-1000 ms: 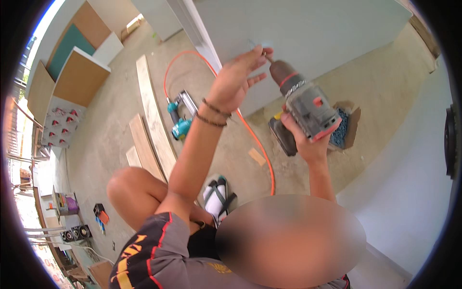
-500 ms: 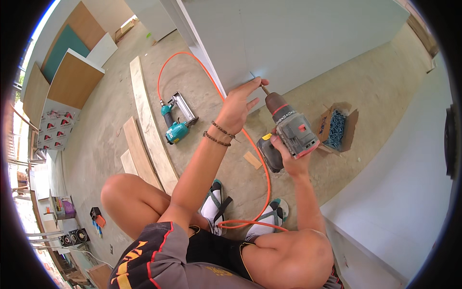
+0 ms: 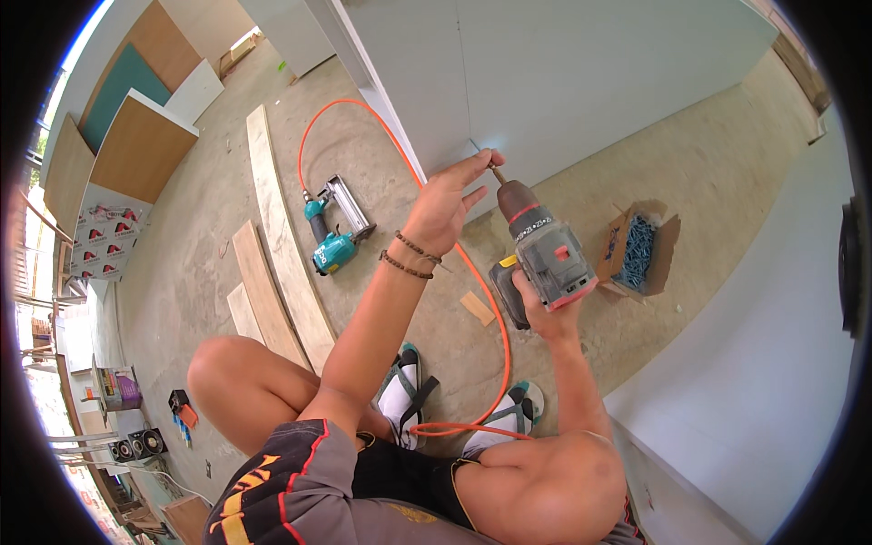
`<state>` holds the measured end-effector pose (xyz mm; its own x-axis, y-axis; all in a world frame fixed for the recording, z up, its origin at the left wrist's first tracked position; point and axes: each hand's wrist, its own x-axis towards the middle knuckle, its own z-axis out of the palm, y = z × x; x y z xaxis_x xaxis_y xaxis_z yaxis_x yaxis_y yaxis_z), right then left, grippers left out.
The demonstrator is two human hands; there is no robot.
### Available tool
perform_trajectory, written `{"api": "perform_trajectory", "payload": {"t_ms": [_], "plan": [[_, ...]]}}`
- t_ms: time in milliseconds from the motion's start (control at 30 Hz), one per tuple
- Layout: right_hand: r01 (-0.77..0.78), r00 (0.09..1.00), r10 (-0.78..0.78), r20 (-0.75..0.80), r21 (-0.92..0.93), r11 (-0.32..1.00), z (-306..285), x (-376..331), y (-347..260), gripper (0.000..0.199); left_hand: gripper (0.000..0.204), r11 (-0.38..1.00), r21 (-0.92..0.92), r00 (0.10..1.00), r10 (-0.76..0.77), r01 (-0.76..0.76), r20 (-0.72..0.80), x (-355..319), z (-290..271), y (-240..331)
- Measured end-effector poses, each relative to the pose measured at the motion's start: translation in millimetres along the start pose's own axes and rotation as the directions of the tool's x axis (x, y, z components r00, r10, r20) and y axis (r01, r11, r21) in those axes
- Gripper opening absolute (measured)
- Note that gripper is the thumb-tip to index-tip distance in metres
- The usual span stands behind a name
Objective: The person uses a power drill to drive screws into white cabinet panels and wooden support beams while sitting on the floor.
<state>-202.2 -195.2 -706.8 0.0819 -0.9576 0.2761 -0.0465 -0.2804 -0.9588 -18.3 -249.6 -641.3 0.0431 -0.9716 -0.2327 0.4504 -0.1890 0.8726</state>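
Observation:
My right hand [image 3: 545,313] is wrapped around the handle of a cordless drill [image 3: 549,256], its bit pointing away to the upper left. At the bit's tip, my left hand [image 3: 438,211] pinches a thin bluish screw [image 3: 475,145] between thumb and fingertips. The screw's point meets the pale grey panel [image 3: 581,73] beside a faint line running up its face. Fingers partly hide where screw and bit join. Right of the drill, an open cardboard box [image 3: 668,250] holds many blue screws [image 3: 639,252].
A teal nail gun [image 3: 334,250] lies on the concrete floor, joined to an orange air hose [image 3: 504,350] that curves past my feet. Long wooden boards [image 3: 272,195] lie to the left. Another pale panel [image 3: 736,363] stands at the right. Sheets [image 3: 136,150] lean at the far left.
The drill and my right hand have shifted slightly left and tilted a little. The screw's tip has moved slightly left, down to the faint line. My left hand keeps its pinch.

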Motion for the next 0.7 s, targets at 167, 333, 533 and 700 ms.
{"api": "perform_trajectory", "payload": {"t_ms": [167, 333, 533, 700], "plan": [[-0.001, 1.0, 0.001, 0.01, -0.011, 1.0, -0.1, -0.7, 7.2, 0.016, 0.03, 1.0, 0.004, 0.999, 0.022, -0.023, 0.04, 3.9, -6.3, -0.4], [-0.006, 1.0, 0.006, 0.014, -0.002, 1.0, 1.2, 0.5, 9.4, 0.016, 0.025, 1.0, -0.004, 0.999, 0.031, -0.03, 0.032, 3.6, -1.8, 0.4], [-0.03, 1.0, 0.03, 0.005, 0.044, 0.999, 5.0, 6.0, 9.6, 0.018, 0.041, 0.889, 0.44, 0.907, 0.284, -0.128, -0.309, -12.2, -7.9, -4.8], [-0.049, 0.999, 0.049, -0.005, 0.045, 0.998, 7.6, 8.3, 8.7, 0.018, 0.051, 0.091, 0.841, 0.001, 0.994, -0.533, -0.108, 16.6, -14.0, -9.0]]}}
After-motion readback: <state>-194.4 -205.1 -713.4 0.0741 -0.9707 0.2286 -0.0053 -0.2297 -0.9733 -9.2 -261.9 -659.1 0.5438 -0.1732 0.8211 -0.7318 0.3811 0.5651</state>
